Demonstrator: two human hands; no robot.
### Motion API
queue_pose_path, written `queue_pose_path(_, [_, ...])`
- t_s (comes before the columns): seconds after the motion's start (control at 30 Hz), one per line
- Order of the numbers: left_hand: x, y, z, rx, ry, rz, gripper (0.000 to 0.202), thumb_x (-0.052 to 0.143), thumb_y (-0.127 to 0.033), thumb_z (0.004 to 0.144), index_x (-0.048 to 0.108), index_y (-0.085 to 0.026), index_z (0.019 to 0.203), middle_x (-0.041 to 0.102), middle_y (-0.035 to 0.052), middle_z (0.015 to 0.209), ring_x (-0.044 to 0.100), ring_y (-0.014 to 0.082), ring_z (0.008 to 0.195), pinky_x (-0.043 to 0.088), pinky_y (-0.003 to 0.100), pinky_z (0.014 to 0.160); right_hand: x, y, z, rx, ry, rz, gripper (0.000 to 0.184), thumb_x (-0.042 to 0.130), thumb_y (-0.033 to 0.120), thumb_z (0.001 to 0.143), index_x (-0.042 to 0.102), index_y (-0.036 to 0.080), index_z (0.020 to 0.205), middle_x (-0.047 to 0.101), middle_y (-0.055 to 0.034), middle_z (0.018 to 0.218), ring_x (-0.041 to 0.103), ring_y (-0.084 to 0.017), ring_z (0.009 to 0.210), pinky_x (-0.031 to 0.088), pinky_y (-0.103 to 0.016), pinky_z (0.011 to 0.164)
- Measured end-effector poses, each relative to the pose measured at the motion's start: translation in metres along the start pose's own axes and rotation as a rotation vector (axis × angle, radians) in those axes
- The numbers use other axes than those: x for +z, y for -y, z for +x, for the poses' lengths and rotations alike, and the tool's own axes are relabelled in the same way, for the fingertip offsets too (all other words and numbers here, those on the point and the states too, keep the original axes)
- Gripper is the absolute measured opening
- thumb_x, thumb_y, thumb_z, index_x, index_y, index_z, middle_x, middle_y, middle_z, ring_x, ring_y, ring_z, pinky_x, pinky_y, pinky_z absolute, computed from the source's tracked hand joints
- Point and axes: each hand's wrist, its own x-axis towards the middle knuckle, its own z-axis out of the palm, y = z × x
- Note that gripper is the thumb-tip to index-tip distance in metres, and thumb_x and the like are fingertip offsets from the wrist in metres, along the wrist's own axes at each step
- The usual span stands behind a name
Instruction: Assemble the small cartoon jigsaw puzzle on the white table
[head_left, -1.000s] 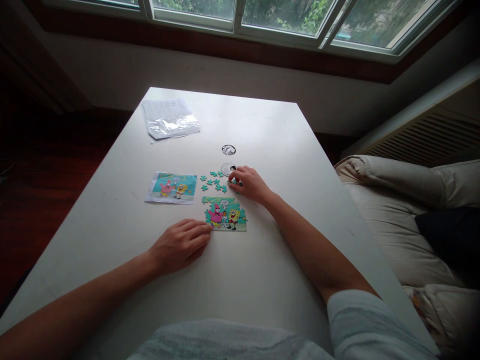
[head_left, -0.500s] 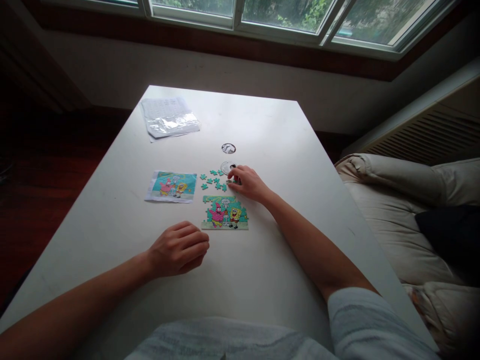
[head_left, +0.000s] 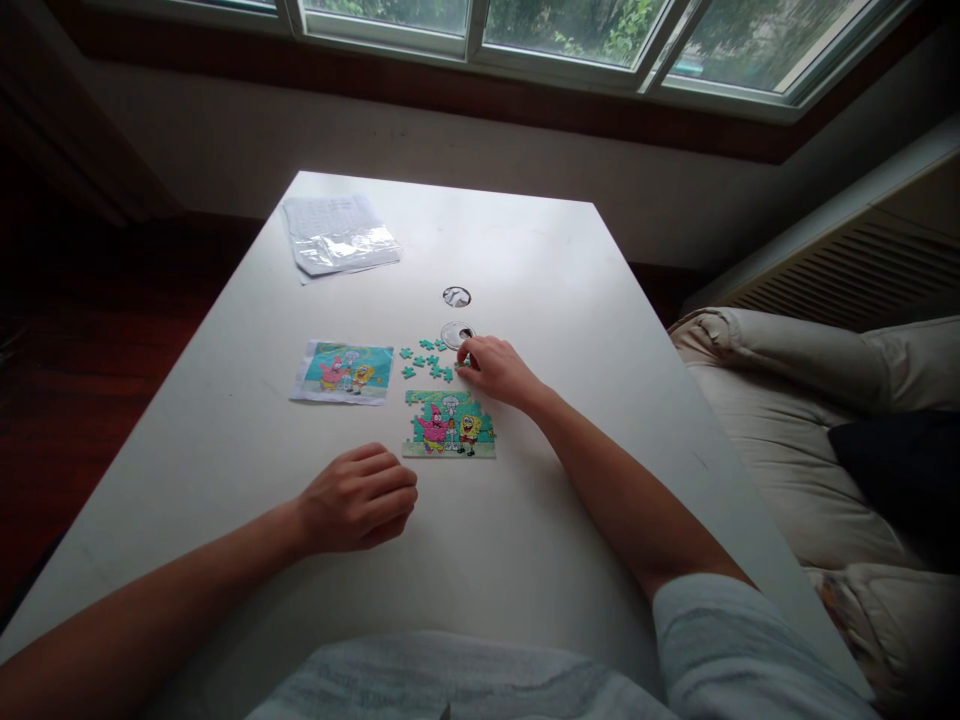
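Observation:
A partly assembled jigsaw puzzle (head_left: pixel 451 428) lies flat on the white table, showing pink, white and yellow cartoon figures with gaps along its left and upper parts. Just beyond it are several loose green puzzle pieces (head_left: pixel 433 361). My right hand (head_left: pixel 495 372) is at the right end of these pieces, thumb and fingers pinched on a green puzzle piece (head_left: pixel 462 365) that they mostly cover. Curled on the table, my left hand (head_left: pixel 361 497) rests near the puzzle's lower left corner, with nothing visible in it. Left of the loose pieces is a printed picture sheet (head_left: pixel 346 374) of the same scene.
Papers in a clear plastic sleeve (head_left: pixel 341 237) lie at the table's far left. A round hole (head_left: pixel 457 297) and a round disc cover (head_left: pixel 454 335) are beyond the loose pieces. A beige padded seat (head_left: pixel 787 420) stands right of the table (head_left: pixel 555 580).
My right fingers have drawn together slightly and the hand has shifted a little to the near side. My left hand stays where it was.

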Motion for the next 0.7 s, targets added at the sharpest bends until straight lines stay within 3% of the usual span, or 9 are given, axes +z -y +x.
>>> queue_pose_path(0.33, [0.007,0.006,-0.004,-0.069,0.081,0.028,0.015,0.053,-0.019,0.096,0.064,-0.019,0.106,0.072,0.0082,0.108,0.065,0.0198,0.099,0.05,0.036,0.091,0.001,0.007,-0.002,-0.005,-0.089,0.133,0.006,0.062,0.018,0.08,0.06,0.02,0.085,0.063,-0.0022,0.08,0.051,-0.017,0.076,0.033,-0.029,0.069])
queue_pose_path(0.53, [0.011,0.011,-0.006,-0.087,0.158,0.078,0.028,0.05,-0.02,0.097,0.062,-0.018,0.122,0.064,0.0108,0.136,0.057,0.0251,0.127,0.047,0.042,0.107,0.007,0.002,0.001,0.038,-0.1,0.603,0.026,0.065,0.028,0.084,0.068,0.023,0.109,0.064,0.0015,0.08,0.053,-0.013,0.069,0.041,-0.028,0.068])
queue_pose_path(0.7, [0.011,0.013,-0.007,-0.122,0.202,0.114,0.033,0.049,-0.021,0.099,0.06,-0.019,0.13,0.06,0.01,0.142,0.055,0.026,0.13,0.046,0.045,0.11,0.01,-0.003,0.006,0.112,-0.062,1.004,0.029,0.072,0.035,0.079,0.073,0.021,0.104,0.071,-0.0029,0.088,0.061,-0.014,0.073,0.046,-0.028,0.066])
